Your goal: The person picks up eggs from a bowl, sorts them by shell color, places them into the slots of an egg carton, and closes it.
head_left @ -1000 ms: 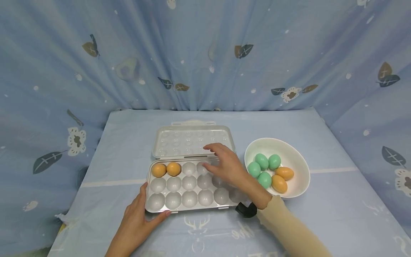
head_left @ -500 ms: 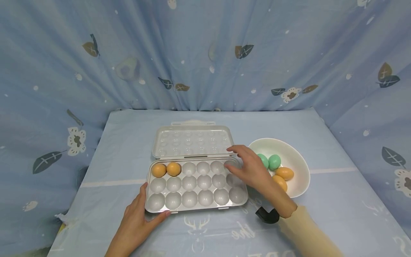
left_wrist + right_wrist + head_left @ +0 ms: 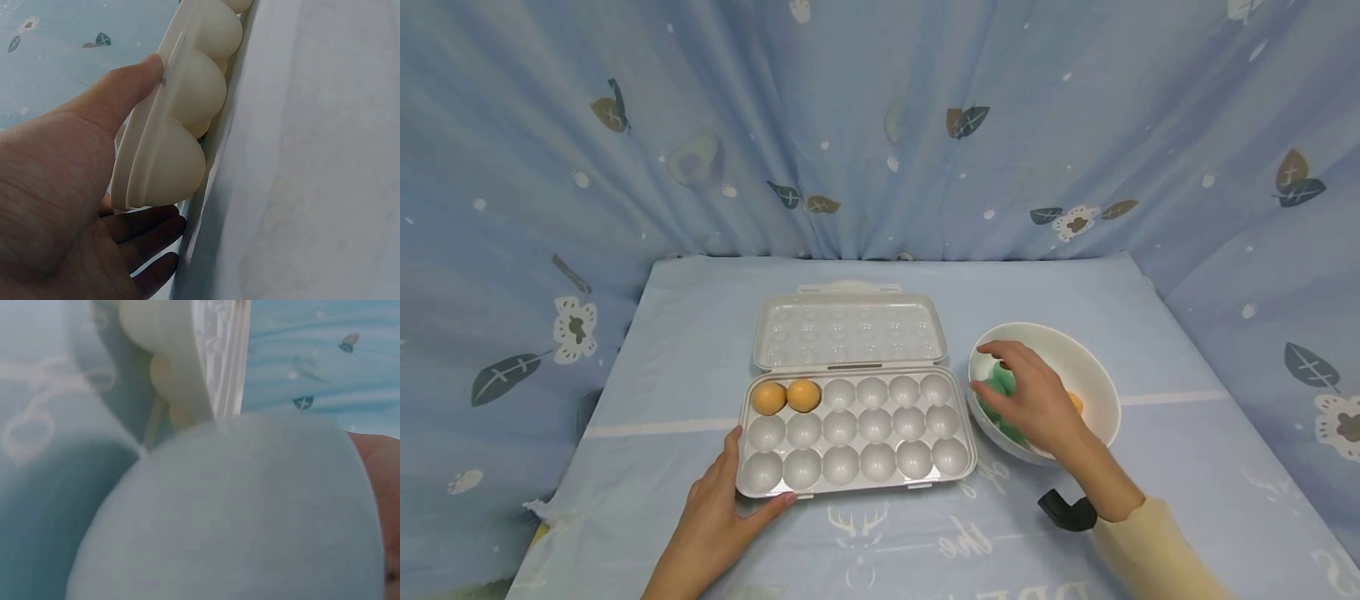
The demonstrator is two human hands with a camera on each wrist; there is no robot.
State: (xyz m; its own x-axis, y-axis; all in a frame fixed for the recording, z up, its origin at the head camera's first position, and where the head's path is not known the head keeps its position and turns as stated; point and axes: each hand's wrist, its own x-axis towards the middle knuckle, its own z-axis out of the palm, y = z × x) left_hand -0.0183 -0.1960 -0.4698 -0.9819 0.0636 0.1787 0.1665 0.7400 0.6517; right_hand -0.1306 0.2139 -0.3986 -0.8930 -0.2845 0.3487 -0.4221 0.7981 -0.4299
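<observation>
An egg carton (image 3: 858, 429) of pale plastic stands with its lid folded back. Two orange eggs (image 3: 803, 395) fill the first cups of its far row. My left hand (image 3: 718, 521) grips the near left corner, thumb (image 3: 140, 78) on the front rim and fingers along the left side. Over the white bowl (image 3: 1093, 367) hovers my right hand (image 3: 1033, 400), fingers spread in a loose curve and nothing between them. Green eggs (image 3: 1002, 379) and a bit of an orange egg (image 3: 1077, 402) show around it. In the right wrist view the bowl's outer wall hides most of the hand.
The carton's lid (image 3: 850, 332) lies flat behind the cups. A blue patterned cloth (image 3: 880, 550) covers the table, and a curtain (image 3: 865, 125) hangs behind its far edge. A black strap piece (image 3: 1067, 510) sticks out below the right wrist.
My right hand has moved right, from above the carton's far row to above the bowl, where it now covers several eggs. The left hand has stayed on the carton's corner.
</observation>
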